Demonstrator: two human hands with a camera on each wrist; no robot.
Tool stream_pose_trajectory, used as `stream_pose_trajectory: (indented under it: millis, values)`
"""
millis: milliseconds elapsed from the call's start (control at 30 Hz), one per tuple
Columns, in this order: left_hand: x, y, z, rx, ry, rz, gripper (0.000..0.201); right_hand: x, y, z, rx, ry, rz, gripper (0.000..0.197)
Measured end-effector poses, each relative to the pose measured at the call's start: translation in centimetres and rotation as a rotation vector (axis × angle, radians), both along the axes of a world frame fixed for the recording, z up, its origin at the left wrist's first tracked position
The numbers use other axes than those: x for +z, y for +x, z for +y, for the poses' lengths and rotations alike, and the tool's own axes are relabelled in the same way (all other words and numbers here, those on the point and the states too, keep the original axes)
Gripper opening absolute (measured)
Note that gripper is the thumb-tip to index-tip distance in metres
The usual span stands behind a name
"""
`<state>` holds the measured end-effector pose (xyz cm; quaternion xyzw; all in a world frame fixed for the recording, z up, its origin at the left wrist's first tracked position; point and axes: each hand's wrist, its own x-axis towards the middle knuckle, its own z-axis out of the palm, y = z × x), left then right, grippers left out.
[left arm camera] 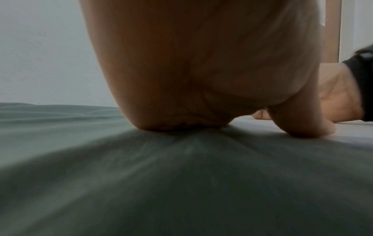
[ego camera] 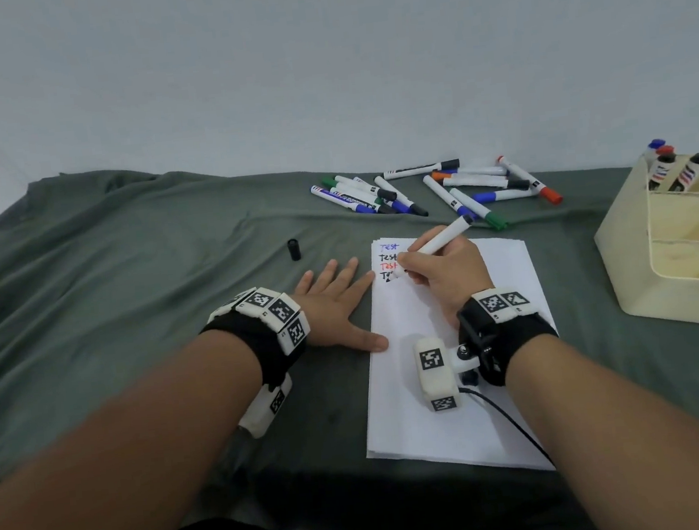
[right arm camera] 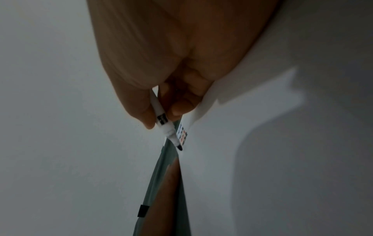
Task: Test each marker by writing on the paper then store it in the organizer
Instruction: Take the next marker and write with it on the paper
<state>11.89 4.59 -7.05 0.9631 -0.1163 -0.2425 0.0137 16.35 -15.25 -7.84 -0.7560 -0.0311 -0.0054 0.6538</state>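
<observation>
Black-tipped, the marker (ego camera: 443, 239) slanted away from the gripping right hand (ego camera: 447, 274), tip on the paper (ego camera: 449, 383), while the left hand (ego camera: 334, 304) lay flat alongside, organizer (ego camera: 674, 242) well right.

Black wristbands (ego camera: 504, 335), white tagged camera blocks (ego camera: 434, 370)

Grey-green wrinkled cloth (ego camera: 147, 263) lies under white paper (ego camera: 457, 382) bearing blue, black and red words. The cream plastic organizer (ego camera: 648, 278) holds striped markers (ego camera: 672, 171); the loose cap (ego camera: 294, 249) is black.
</observation>
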Motion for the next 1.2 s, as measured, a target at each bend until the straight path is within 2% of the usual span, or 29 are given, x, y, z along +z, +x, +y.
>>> stream_pose_trajectory:
  millis: [167,333,567,900,1200]
  values:
    - [-0.08,0.12,0.06,-0.002,0.005,0.006,0.118,0.17,-0.12,0.29,0.003,-0.114,-0.033,0.014]
    - [-0.15,0.14,0.09,0.006,-0.023,-0.005,0.119,0.37,-0.27,0.35,0.033,-0.148,-0.010,0.017]
    - [-0.26,0.36,0.11,-0.005,0.005,0.010,0.115,0.34,-0.24,0.21,0.015,-0.167,-0.029,0.011]
    - [-0.34,0.40,0.17,-0.006,0.006,0.005,0.116,0.13,0.04,0.17,-0.030,-0.173,-0.033,0.012]
    - [-0.22,0.39,0.12,-0.004,0.003,0.013,0.116,0.27,-0.22,0.43,0.004,-0.177,-0.019,0.015]
